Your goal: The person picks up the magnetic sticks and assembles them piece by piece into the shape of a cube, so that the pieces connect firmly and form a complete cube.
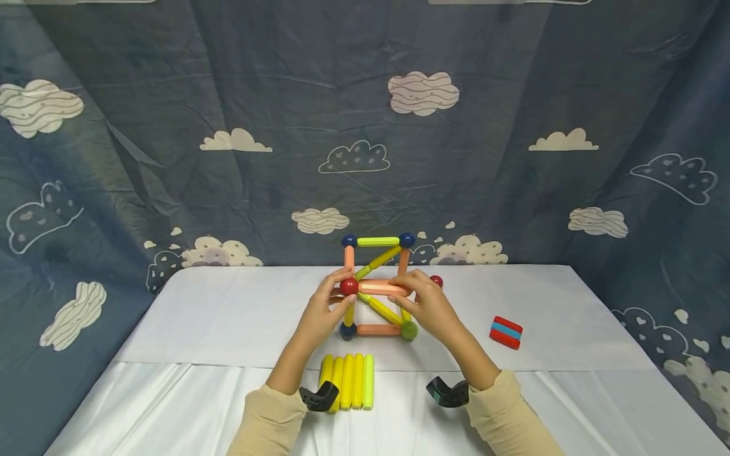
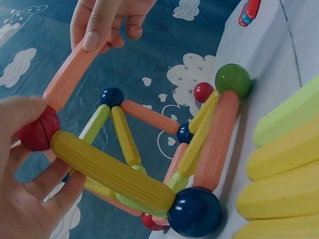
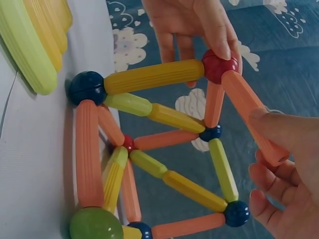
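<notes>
– Looking at the left hand (image 1: 320, 311) first: it's closed partway, thumb and fingers pinching a red ball (image 1: 349, 286) at the top corner of the toy frame (image 1: 381, 308).

– ok and the right hand (image 1: 429, 305)?

– Also pinching. Thumb on one side of an orange stick (image 1: 373, 287), fingers bent round the other. One end of that stick touches the red ball, the far end pokes out free, you can see it in the right wrist view.

– So where's the frame sitting?

– Middle of the white table (image 1: 228, 316), between both hands. Blue ball (image 1: 348, 330) and green ball (image 1: 409, 330) at the bottom corners nearest the person, another orange stick (image 1: 379, 330) joining them.

– What about that second red ball (image 1: 436, 280) just past the right hand?

– Probably on the frame too, but the hand hides the join in the head view, so don't quote me lol.

– And the loose bits?

– Four yellow sticks (image 1: 346, 381) plus a lime one (image 1: 369, 381) side by side in front of the frame. Red and blue pieces (image 1: 505, 332) lie together off to the right.
</notes>
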{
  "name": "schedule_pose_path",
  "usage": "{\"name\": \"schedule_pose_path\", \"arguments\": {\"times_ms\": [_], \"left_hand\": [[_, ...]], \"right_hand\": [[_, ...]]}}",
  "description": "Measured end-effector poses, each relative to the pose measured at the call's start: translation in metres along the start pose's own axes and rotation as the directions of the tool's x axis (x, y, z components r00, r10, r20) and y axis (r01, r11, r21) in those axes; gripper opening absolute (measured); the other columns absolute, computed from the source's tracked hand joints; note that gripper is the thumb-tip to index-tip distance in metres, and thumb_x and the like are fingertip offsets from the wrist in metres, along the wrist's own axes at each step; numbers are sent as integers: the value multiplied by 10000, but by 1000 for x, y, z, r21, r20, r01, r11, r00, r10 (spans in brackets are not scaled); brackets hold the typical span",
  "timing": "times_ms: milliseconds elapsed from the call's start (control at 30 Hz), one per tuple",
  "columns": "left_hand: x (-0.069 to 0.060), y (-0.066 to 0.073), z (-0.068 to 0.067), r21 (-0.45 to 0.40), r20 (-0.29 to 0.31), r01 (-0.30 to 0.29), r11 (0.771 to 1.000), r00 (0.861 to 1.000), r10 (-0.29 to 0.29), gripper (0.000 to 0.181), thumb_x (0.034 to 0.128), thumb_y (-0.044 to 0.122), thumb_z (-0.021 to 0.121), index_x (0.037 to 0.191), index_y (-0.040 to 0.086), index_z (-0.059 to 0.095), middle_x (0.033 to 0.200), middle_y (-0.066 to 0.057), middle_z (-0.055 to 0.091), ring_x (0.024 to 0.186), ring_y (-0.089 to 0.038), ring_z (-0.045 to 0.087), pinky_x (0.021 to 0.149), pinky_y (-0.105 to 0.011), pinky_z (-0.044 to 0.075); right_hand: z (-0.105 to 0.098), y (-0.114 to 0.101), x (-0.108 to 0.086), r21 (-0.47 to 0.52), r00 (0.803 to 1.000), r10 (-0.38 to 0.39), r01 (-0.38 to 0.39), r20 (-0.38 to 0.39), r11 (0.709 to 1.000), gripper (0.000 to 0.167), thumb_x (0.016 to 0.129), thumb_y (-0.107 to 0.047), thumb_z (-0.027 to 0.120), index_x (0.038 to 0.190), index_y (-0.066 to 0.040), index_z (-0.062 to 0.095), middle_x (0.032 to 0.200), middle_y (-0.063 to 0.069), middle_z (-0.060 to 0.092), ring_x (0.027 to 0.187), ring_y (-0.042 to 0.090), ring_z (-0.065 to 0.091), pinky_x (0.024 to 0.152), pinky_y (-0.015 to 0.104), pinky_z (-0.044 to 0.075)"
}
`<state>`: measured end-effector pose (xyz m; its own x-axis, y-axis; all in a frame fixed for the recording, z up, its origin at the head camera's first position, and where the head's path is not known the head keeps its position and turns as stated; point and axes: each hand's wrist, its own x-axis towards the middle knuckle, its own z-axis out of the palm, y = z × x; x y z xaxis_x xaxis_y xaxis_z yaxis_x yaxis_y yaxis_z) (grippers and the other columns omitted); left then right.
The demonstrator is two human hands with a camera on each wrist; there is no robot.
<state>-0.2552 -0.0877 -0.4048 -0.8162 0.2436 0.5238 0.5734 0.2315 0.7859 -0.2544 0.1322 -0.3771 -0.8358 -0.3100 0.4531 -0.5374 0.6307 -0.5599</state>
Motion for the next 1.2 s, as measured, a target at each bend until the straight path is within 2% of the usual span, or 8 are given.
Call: {"name": "schedule_pose_path", "arguments": {"times_ms": [200,400,533,667,800,900,1033,1200], "left_hand": [[11,-1,0,105,-16,23,994,1000,-22,434,786,135,705,1181,123,527,1255,-30,464,972,-176,525,767,-316,482],[24,-3,6,138,65,2,990,998,-11,333,766,175,724,1072,115,608,1210,-38,497,1044,-177,501,811,-268,468],[27,-4,11,161,97,-5,987,995,-10,239,786,200,696,982,95,610,1162,-87,531,1074,-191,493,852,-272,446],[27,-2,13,165,82,-11,986,997,-2,227,786,183,695,964,82,598,1140,-107,535,1082,-213,490,856,-295,448],[26,-2,13,157,62,-16,987,998,6,228,779,172,701,959,83,593,1102,-60,538,1072,-212,490,851,-298,452],[25,-3,14,149,58,-4,989,998,-5,233,779,179,699,963,88,589,1093,-37,532,1091,-201,479,856,-285,447],[25,-4,15,133,62,6,991,998,-15,242,784,177,691,976,75,584,1111,-56,527,1127,-196,458,867,-280,438],[25,-5,16,131,58,-8,991,998,0,243,787,169,688,974,55,582,1100,-43,527,1114,-203,465,860,-287,444]], "right_hand": [[2,4,3,23,999,-19,20,-28,1000,261,789,-160,697,1043,-118,655,935,7,558,768,164,473,617,328,450],[3,7,4,60,998,-40,43,-39,997,277,785,-166,698,1053,-116,651,957,9,559,784,178,477,636,362,451],[0,17,2,95,999,-33,33,-4,995,380,772,-173,714,1132,-111,611,1068,38,544,869,207,484,701,373,446],[-4,42,-3,123,998,45,-49,36,991,493,766,-165,723,1216,-89,536,1185,85,485,986,269,469,813,446,431],[-4,78,-7,122,988,153,-154,18,981,505,780,-148,710,1232,-60,502,1212,133,460,1039,328,454,852,483,408],[-1,103,-6,129,970,242,-240,-5,962,510,796,-141,694,1248,-49,477,1240,171,435,1091,364,427,863,501,393],[3,127,-1,143,933,358,-352,-18,925,512,825,-159,663,1279,-61,448,1310,197,371,1147,388,382,908,520,358],[6,144,8,86,909,416,-416,23,905,502,841,-153,639,1297,-74,445,1328,204,373,1150,392,375,941,533,314]]}}
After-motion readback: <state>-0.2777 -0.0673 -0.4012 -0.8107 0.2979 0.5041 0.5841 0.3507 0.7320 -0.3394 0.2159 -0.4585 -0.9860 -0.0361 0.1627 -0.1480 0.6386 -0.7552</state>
